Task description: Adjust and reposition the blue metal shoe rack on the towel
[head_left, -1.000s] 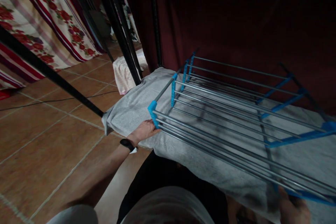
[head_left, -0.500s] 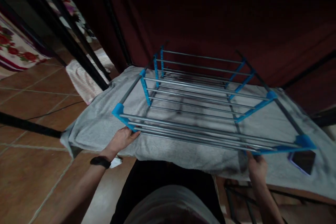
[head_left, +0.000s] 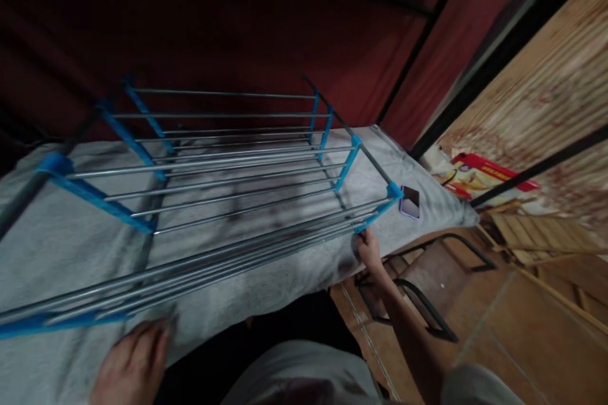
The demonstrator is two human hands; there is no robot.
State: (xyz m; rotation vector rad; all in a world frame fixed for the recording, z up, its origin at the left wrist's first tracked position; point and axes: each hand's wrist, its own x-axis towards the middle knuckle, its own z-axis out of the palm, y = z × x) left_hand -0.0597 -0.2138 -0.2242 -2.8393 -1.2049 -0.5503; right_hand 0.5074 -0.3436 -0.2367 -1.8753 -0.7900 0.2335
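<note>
A shoe rack [head_left: 251, 168] of thin metal rails and blue plastic end brackets lies on a grey cloth [head_left: 209, 294]. My right hand [head_left: 368, 250] has its fingers closed at the lower end of the front right blue bracket. My left hand [head_left: 133, 361] is below the end of the front left bracket, its fingers bent and pressed together, somewhat blurred. Whatever sits under those left fingers, if anything, is hidden. Beyond the rack's front right corner, a phone [head_left: 410, 202] with a purple edge lies on the cloth.
Behind the rack rises a dark red panel [head_left: 213, 31] with black metal bars. To the right are a dark metal-framed chair [head_left: 441, 278], a wooden slatted piece [head_left: 546, 237] and a red and yellow box [head_left: 494, 174]. Brown tiles [head_left: 517, 329] cover the floor.
My view has swung to the right, bringing the chair and box into sight. The left hand no longer shows its clear hold at the rack's front left corner. The right hand stays at its bracket.
</note>
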